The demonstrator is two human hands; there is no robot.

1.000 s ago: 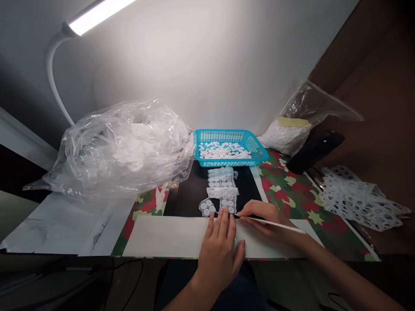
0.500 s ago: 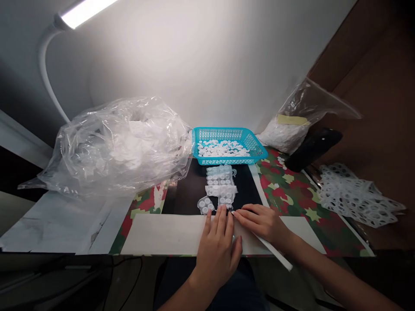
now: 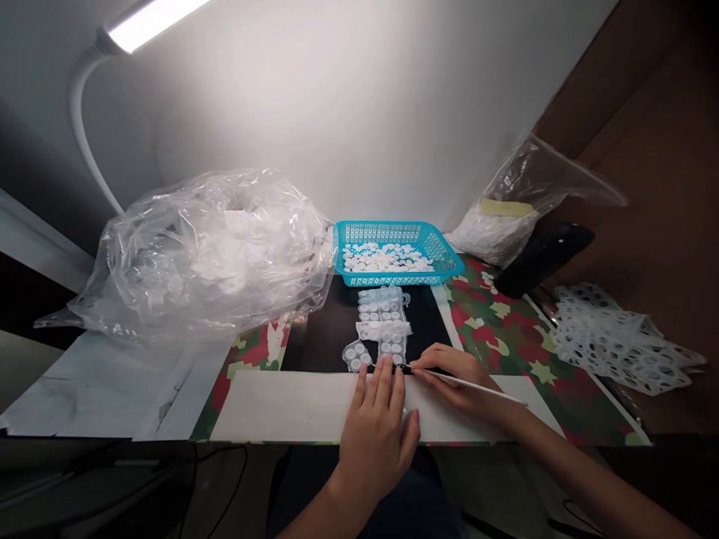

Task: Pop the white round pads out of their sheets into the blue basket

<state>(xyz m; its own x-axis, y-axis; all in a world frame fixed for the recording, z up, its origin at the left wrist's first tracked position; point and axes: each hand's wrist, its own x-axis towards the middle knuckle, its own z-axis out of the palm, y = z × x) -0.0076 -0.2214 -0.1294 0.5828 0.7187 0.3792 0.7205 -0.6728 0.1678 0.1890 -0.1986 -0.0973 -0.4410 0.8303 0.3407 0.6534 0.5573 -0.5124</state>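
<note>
My left hand point(image 3: 379, 419) lies with its fingers stretched out, the fingertips at the near end of the clear plastic pieces point(image 3: 383, 314) with rows of round cups. Beside those fingertips is a smaller cupped piece point(image 3: 356, 352). A long, slim white stick point(image 3: 477, 386) is pinched in my right hand point(image 3: 457, 378), its tip near the right edge of the clear pieces. The stick's exact kind is too small to tell. Under both hands runs a pale strip point(image 3: 281, 404) along the table's front edge.
Behind the clear pieces stands a blue basket point(image 3: 401, 280) holding many small white discs. A large clear plastic bag point(image 3: 207, 254) fills the left, under a lamp point(image 3: 157, 22). To the right are another filled bag point(image 3: 494, 232), a black object point(image 3: 544, 258) and white netting point(image 3: 623, 337).
The stick's rear end has swung up and to the right, so it now crosses over my right hand. My right hand has shifted slightly. My left hand stays in place.
</note>
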